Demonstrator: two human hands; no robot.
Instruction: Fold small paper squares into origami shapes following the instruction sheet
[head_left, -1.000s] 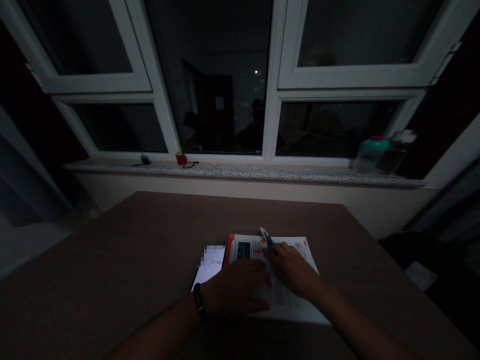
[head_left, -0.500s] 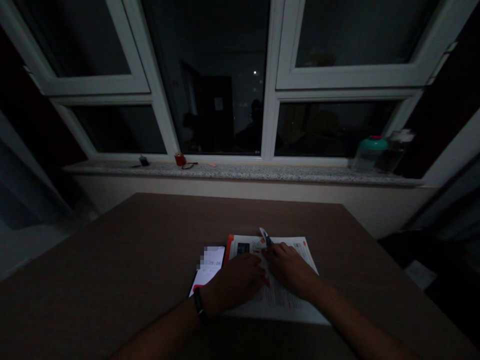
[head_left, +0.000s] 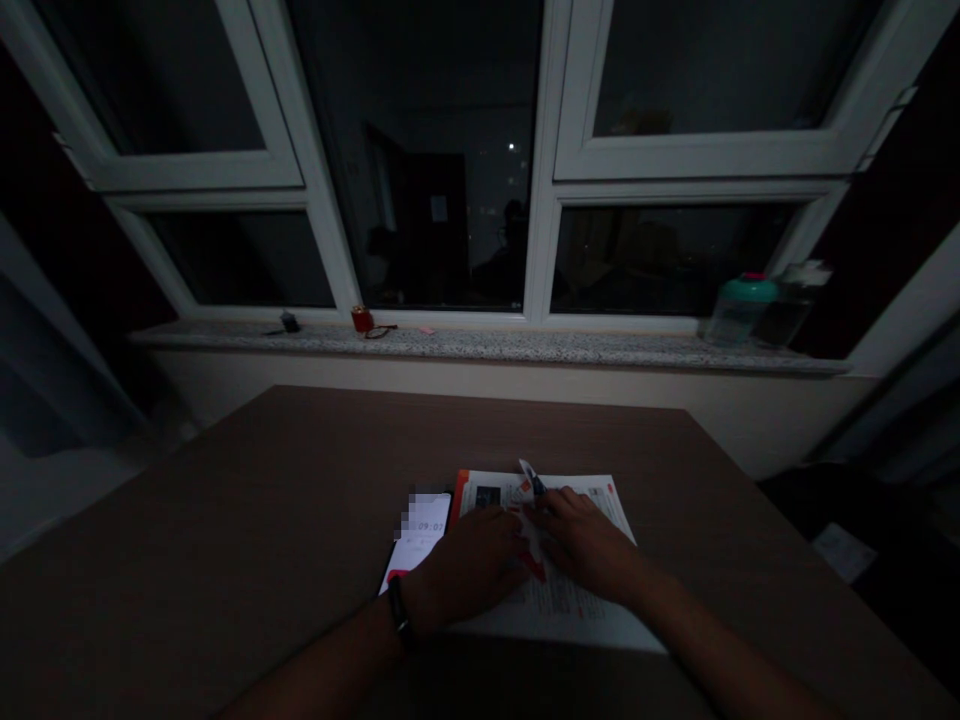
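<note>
Between my two hands lies a folded piece of paper point(head_left: 529, 476), with a pale pointed end sticking up at the far side and a red tip at the near side. My left hand point(head_left: 480, 555) has its fingers bent over the paper's left side; a dark band circles that wrist. From the right, my right hand point(head_left: 589, 540) presses and pinches the same paper, fingers close together. Both hands rest over a printed booklet point(head_left: 577, 610) with an orange left edge. The fingers cover most of the folded paper, and dim light blurs its details.
A lit phone point(head_left: 420, 545) showing a timer lies left of the booklet on the brown table point(head_left: 225, 520). Behind, a granite windowsill point(head_left: 510, 346) carries a teal-topped bottle point(head_left: 742, 305), a clear bottle point(head_left: 795, 300), a small red jar point(head_left: 361, 319) and a small dark bottle point(head_left: 289, 321).
My hands stay nearly in place, with the left fingers shifted slightly on the folded paper. Its red tip sits a little lower and farther right. The phone timer has advanced one second.
</note>
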